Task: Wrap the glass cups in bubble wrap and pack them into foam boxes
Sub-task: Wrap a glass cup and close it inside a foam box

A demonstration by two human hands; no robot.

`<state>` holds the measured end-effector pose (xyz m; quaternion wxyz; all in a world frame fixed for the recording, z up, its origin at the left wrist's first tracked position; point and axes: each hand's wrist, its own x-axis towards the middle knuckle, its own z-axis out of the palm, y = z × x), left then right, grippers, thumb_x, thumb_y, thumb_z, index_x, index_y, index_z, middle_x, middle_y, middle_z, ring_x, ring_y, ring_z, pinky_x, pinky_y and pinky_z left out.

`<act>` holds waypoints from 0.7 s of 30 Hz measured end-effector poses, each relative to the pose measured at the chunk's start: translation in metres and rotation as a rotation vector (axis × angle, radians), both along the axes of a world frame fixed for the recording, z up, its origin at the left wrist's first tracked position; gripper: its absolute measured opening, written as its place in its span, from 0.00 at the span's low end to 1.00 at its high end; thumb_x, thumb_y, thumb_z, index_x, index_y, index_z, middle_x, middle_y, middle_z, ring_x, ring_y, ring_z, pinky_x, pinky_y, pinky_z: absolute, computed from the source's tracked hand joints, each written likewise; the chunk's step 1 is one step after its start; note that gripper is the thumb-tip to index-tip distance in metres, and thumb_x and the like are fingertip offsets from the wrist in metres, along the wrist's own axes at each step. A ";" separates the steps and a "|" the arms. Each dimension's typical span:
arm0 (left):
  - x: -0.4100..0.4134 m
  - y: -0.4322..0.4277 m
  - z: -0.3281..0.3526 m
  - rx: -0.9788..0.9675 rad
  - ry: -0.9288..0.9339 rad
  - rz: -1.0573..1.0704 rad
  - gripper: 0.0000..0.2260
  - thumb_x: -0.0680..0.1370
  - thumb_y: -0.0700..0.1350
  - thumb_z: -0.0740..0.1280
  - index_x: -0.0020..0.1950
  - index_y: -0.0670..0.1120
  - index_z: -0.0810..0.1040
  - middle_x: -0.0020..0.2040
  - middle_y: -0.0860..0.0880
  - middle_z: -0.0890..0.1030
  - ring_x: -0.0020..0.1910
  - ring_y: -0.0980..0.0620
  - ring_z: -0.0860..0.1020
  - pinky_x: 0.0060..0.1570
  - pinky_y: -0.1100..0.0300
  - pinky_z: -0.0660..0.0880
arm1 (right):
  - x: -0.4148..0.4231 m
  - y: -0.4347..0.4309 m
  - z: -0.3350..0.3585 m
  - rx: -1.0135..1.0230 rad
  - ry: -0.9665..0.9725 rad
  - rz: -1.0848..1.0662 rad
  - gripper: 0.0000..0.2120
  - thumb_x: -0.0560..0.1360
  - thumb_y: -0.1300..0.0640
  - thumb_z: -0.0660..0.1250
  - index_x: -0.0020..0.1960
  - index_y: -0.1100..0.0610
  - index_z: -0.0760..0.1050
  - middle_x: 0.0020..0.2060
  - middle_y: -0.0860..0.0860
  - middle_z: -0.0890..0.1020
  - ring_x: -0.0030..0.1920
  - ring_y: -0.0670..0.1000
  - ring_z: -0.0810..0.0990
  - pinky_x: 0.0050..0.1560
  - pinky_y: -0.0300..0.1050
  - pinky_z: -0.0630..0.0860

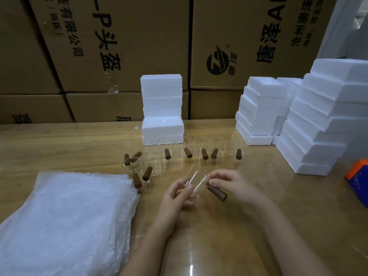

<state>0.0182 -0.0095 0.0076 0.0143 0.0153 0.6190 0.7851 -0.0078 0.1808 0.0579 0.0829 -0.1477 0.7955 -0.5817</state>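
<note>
Now, on the head view, I see the left hand (179,194) and right hand (225,184) both curled round one glass cup (196,182), held between them and tipped on its side. Its brown handle (217,193) sticks out below the right thumb. The bubble wrap (65,216) lies left of the left hand; more cups (185,152) and foam boxes (162,108) stand beyond the fingertips.

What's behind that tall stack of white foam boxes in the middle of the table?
Brown cardboard cartons with black printing rise behind the foam stack. The stack hides the strip of carton directly behind it, so anything tucked there cannot be seen.
</note>
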 end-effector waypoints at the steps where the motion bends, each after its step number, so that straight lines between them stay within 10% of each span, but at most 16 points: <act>1: -0.001 -0.001 -0.002 0.020 0.002 0.002 0.24 0.67 0.50 0.71 0.62 0.45 0.77 0.49 0.45 0.81 0.43 0.52 0.82 0.42 0.60 0.78 | -0.001 -0.003 -0.004 -0.057 0.007 -0.032 0.09 0.75 0.61 0.68 0.44 0.48 0.83 0.42 0.46 0.85 0.46 0.44 0.81 0.51 0.36 0.74; 6: -0.008 -0.002 -0.005 0.181 -0.008 0.137 0.30 0.62 0.52 0.76 0.60 0.41 0.75 0.52 0.40 0.78 0.48 0.49 0.83 0.46 0.63 0.78 | -0.002 -0.030 -0.027 -0.386 0.189 -0.262 0.10 0.79 0.59 0.63 0.52 0.47 0.80 0.51 0.44 0.84 0.53 0.46 0.82 0.53 0.42 0.78; 13: -0.015 -0.003 -0.007 0.207 -0.023 0.206 0.37 0.59 0.55 0.76 0.63 0.40 0.72 0.52 0.42 0.78 0.49 0.48 0.83 0.50 0.59 0.79 | 0.000 -0.038 -0.051 0.047 0.605 -0.347 0.13 0.77 0.51 0.61 0.61 0.47 0.72 0.56 0.36 0.72 0.51 0.38 0.76 0.46 0.30 0.74; 21: -0.014 0.002 -0.009 0.172 0.025 0.181 0.34 0.62 0.52 0.75 0.64 0.38 0.74 0.43 0.50 0.80 0.42 0.53 0.83 0.43 0.64 0.78 | 0.005 -0.043 -0.046 0.310 0.758 -0.433 0.16 0.79 0.55 0.58 0.55 0.66 0.76 0.48 0.59 0.78 0.45 0.59 0.80 0.44 0.55 0.77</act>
